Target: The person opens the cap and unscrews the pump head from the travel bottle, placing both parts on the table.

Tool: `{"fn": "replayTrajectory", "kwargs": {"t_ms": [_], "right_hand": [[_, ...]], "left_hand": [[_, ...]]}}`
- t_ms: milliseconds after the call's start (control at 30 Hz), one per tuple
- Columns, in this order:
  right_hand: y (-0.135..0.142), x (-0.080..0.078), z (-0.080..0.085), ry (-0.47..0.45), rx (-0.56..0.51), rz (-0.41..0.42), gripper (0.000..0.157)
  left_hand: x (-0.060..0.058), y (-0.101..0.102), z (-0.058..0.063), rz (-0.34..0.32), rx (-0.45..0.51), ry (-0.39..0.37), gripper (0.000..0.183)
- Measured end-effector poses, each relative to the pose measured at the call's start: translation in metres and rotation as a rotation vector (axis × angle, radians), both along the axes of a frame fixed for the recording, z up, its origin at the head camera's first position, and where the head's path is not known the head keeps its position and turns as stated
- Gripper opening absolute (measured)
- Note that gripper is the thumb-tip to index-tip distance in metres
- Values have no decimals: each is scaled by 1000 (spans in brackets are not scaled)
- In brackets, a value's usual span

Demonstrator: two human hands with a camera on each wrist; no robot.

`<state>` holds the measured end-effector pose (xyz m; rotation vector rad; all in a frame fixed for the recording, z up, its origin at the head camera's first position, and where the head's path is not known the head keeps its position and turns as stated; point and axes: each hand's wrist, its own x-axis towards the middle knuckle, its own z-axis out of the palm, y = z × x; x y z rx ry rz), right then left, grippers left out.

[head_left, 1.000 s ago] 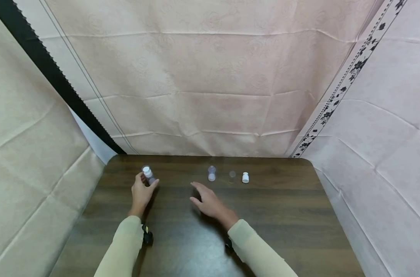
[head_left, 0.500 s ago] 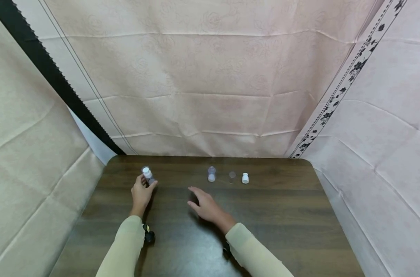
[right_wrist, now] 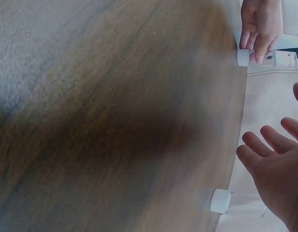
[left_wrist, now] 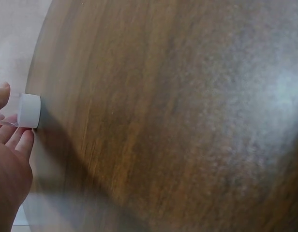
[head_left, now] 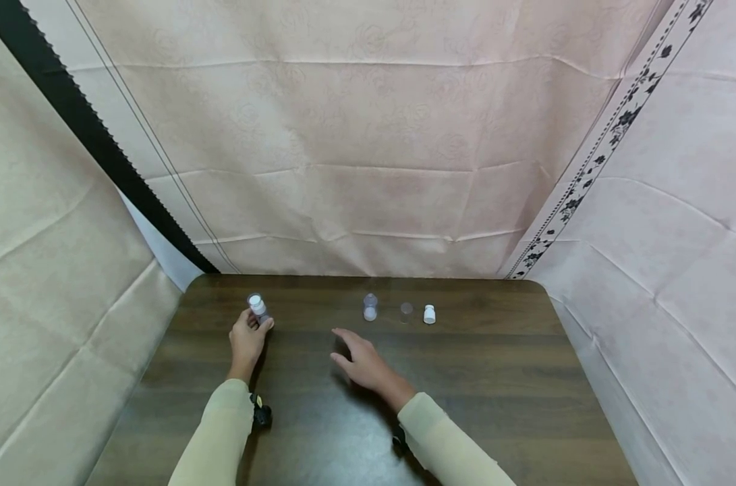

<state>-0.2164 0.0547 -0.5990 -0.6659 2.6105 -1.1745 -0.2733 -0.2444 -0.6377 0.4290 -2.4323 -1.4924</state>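
Your left hand [head_left: 246, 341] pinches a bottle [head_left: 258, 306] at eleven o'clock, probably steadying it; your right hand [head_left: 365, 363] has spread fingers.

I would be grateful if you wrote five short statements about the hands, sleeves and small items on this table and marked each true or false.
1. The left hand holds a clear container. True.
2. Both hands hold something. False: the right hand is held out with nothing in it.
3. In the head view, a small white bottle is the rightmost of the items on the table. True.
4. Both arms are in black sleeves. False: the sleeves are pale.
5. In the head view, a second clear container, white at its lower end, is to the left of the small white bottle. True.
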Motion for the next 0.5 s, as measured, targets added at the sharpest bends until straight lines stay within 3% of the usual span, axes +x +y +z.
{"fn": "replayTrajectory", "kwargs": {"t_ms": [300, 500], "right_hand": [[-2, -2, 2, -30, -7, -9, 56], [0, -3, 3, 1, -13, -2, 57]], "left_hand": [[-1, 1, 3, -12, 26, 38, 47], [0, 3, 4, 7, -14, 53, 39]]}}
